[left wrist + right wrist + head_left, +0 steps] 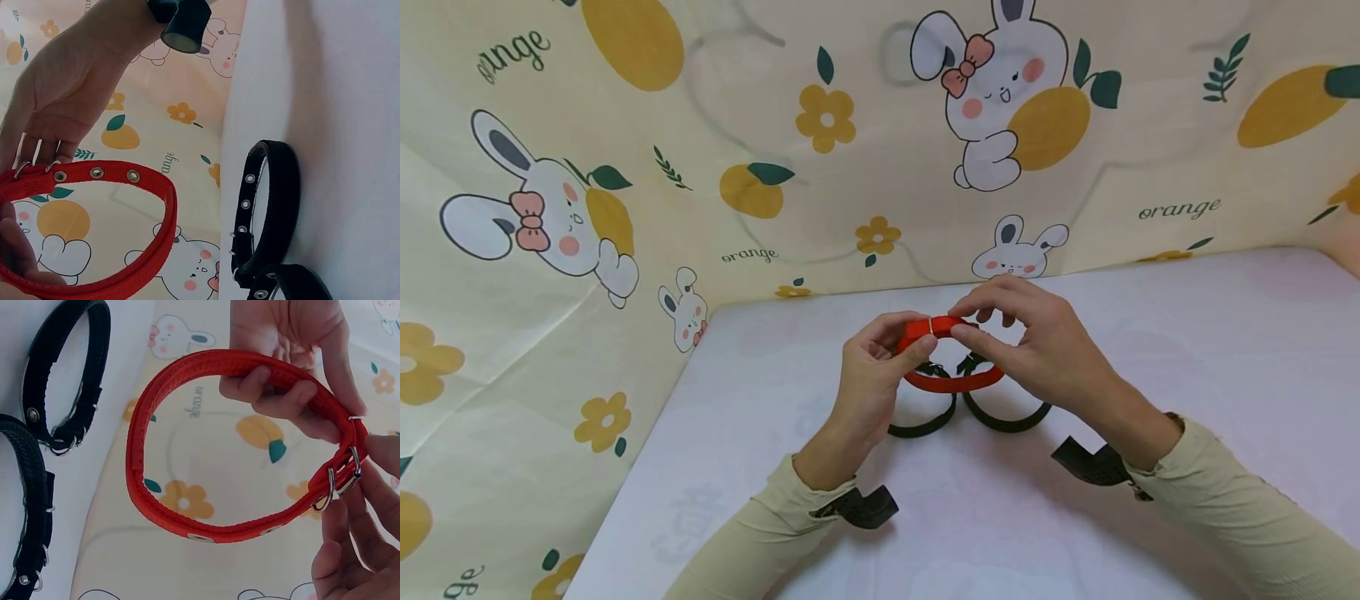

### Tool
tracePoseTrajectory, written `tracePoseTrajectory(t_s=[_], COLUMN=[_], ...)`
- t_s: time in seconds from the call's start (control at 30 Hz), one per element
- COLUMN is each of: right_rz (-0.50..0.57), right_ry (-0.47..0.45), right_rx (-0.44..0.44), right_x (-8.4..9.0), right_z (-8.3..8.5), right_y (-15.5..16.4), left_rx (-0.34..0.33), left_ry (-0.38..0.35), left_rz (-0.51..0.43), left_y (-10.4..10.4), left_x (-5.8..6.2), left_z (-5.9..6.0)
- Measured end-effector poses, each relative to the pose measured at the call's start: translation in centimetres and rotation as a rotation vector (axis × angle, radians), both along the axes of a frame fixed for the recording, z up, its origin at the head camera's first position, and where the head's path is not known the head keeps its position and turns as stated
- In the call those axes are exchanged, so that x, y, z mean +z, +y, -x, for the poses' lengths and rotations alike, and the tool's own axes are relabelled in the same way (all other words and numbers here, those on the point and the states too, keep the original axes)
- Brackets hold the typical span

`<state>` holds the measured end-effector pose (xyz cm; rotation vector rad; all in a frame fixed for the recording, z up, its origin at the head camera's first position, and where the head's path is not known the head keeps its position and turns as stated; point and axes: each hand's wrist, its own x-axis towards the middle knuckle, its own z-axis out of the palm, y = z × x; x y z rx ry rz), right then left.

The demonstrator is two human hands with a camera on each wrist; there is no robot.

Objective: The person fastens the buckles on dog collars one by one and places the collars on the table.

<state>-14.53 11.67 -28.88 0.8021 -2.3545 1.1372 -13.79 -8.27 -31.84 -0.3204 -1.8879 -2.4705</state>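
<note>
- My left hand (872,367) is in the middle of the head picture, held up above the table with the wrist bent back toward me.
- Its fingers curl around the red collar (951,354) and grip the band from the left side.
- My right hand (1037,346) comes in from the right, just beside my left hand.
- Its thumb and fingertips pinch the red collar at the metal buckle (340,481), near the right edge of the right wrist picture.
- The red collar is a closed loop, lifted off the table between my two hands.
- Two black collars lie flat on the table right under my hands: one black collar (925,417) to the left and another black collar (1007,412) just beside it on the right.
- The table (1225,350) is pale white and fills the lower right of the head picture.
- A cloth with bunnies and oranges (625,208) stands behind the table and along its left side, so those two sides are closed in.
- The table edge meets the cloth in the corner at the middle left of the picture.
- There is lots of bare table to the right of my hands.
</note>
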Motion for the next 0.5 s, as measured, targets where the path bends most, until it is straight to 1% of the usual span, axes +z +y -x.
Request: tracePoseTrajectory(t_s=[0.23,0.33,0.4,0.5], right_rz=[0.01,-0.017,-0.055,-0.138], right_ry=[0.003,-0.01,-0.041,-0.137], right_rx=[0.022,0.024,0.029,0.033], right_x=[-0.33,-0.27,-0.07,0.38], right_z=[0.04,0.2,0.33,0.54], right_y=[-0.21,-0.07,0.18,0.76], left_rx=[-0.002,0.006,0.016,0.033], left_ry=[0.004,-0.004,-0.013,-0.035], left_rz=[0.012,0.023,0.019,0.003], left_y=[0.05,0.0,-0.09,-0.29], left_x=[-0.11,-0.11,0.04,0.35], left_z=[0.01,0.1,0.17,0.23])
